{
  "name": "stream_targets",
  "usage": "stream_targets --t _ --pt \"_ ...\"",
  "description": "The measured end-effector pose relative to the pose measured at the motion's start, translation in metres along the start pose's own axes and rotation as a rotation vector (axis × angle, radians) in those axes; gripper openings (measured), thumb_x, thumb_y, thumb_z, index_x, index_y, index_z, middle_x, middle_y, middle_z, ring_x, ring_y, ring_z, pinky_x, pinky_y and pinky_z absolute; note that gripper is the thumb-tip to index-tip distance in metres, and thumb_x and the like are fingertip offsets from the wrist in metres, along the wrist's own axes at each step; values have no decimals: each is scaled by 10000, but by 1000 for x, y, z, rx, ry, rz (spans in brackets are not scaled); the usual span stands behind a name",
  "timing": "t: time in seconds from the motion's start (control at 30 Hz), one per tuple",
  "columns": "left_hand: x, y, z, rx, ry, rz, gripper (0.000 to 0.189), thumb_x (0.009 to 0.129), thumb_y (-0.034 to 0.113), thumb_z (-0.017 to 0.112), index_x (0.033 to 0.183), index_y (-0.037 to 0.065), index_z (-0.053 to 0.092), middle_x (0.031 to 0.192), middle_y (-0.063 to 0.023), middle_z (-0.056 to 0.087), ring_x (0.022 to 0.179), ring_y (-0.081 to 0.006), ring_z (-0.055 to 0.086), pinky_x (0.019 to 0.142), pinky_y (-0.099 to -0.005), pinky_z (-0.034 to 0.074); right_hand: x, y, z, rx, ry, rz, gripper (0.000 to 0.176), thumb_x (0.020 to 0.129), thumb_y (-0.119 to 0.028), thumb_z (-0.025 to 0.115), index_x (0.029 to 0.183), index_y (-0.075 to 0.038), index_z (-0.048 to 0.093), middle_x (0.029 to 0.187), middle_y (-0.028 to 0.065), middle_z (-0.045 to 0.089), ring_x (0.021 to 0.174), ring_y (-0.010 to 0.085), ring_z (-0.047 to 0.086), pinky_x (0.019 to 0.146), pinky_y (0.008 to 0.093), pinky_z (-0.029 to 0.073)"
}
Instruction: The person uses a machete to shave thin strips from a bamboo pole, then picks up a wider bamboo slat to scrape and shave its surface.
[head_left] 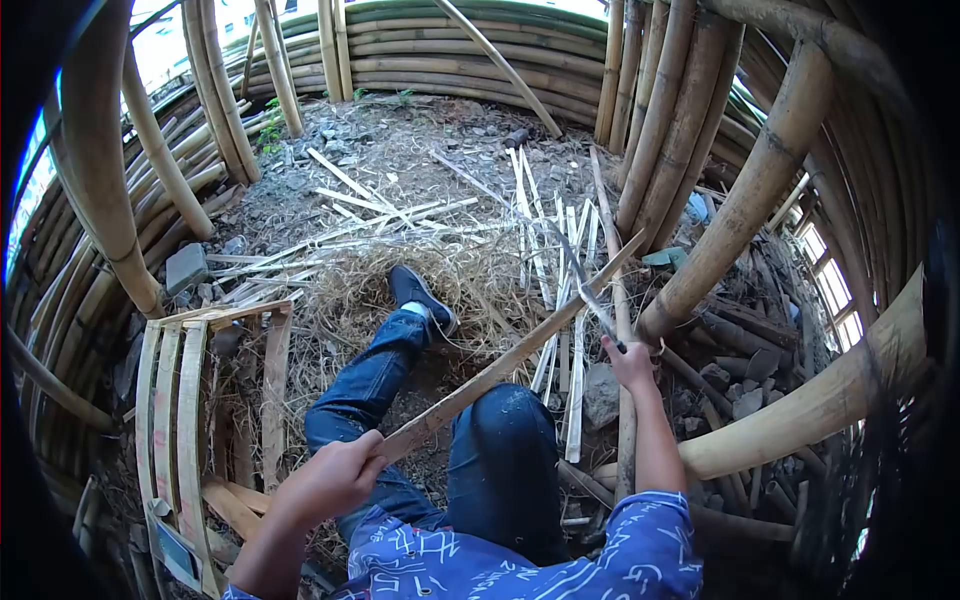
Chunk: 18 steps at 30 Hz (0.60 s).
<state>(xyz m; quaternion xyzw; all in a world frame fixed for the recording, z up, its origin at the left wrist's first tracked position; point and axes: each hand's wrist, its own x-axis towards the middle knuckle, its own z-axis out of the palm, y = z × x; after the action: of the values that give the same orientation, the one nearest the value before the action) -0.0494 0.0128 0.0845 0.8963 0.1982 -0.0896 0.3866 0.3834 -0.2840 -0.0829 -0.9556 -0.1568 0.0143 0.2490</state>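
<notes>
A long flat strip of wood or bamboo (500, 365) slants across my raised knee, from lower left to upper right. Around its lower end my left hand (335, 475) is closed. My right hand (630, 365) grips the dark handle of a curved blade (575, 262), which points up and away to the left, close to the far part of the strip. Whether blade and strip touch is not clear. Under my right forearm a long pole (626, 430) runs along the ground.
Thin split strips (575, 390) and curly shavings (350, 262) cover the ground ahead. A wooden pallet (165, 400) stands at the left, with a grey block (187, 268) beyond it. Thick bamboo poles (745, 200) rise at the right; stones (602, 395) lie near them.
</notes>
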Motion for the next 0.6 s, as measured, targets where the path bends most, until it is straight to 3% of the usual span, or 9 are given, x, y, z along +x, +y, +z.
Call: stream_targets --t 0.1,0.2,0.3,0.33,0.37,0.4,0.43,0.57,0.6 --pt "3 -4 6 -34 -21 -3 219 936 207 569 975 10 480 786 -274 609 801 -471 596 673 -511 446 -44 -44 -26 50 -87 -156 737 779 -740 558 662 -17 641 623 214 604 675 372 657 624 464 473" --pt "2 -2 3 -22 -2 -32 223 936 222 589 936 22 491 759 -254 608 767 -456 600 642 -491 447 -60 -59 -37 -108 -155 -212 694 774 -757 546 719 -79 685 728 202 658 763 385 669 694 469 513" --pt "-5 0 -3 4 2 -24 222 933 226 589 938 27 491 736 -242 602 745 -455 595 623 -490 443 -52 -60 -45 -196 -147 -221 702 750 -780 550 738 -96 711 734 199 669 778 375 678 707 463 526" --pt "-10 0 -9 2 4 -29 222 933 226 589 938 27 491 736 -242 602 745 -455 595 623 -490 443 -36 -43 -42 -260 -54 -244 698 756 -764 555 742 -87 722 693 187 664 733 364 679 688 461 519" --pt "-17 -1 -15 33 -7 -57 222 930 227 590 940 30 488 724 -237 595 733 -452 592 615 -491 441 -8 -15 -37 -209 -75 -189 722 762 -771 541 773 -76 734 718 197 674 739 368 683 687 462 520" --pt "-22 0 -19 65 -27 -81 222 928 229 590 942 33 486 712 -232 589 720 -449 589 606 -492 439 4 -3 -40 -206 -2 -37 750 772 -765 538 772 -38 723 737 207 677 750 384 680 681 464 517" --pt "-22 1 -21 63 -34 -77 222 928 229 590 942 33 486 712 -232 589 720 -449 589 606 -492 439 18 5 -46 -66 -56 128 755 782 -744 546 772 -6 710 773 223 682 800 401 680 706 462 521" --pt "-24 -11 -28 142 39 -9 225 924 233 592 918 37 481 702 -228 579 704 -431 591 610 -507 435 21 -19 -42 -292 -36 63 729 788 -721 555 796 -11 717 816 251 676 863 414 671 772 483 519" --pt "-24 -21 -30 135 16 -35 224 926 236 589 916 38 484 703 -227 580 707 -433 590 615 -509 437 13 -29 -40 -273 -67 38 825 760 -753 551 801 55 710 856 305 668 912 420 669 843 494 510"
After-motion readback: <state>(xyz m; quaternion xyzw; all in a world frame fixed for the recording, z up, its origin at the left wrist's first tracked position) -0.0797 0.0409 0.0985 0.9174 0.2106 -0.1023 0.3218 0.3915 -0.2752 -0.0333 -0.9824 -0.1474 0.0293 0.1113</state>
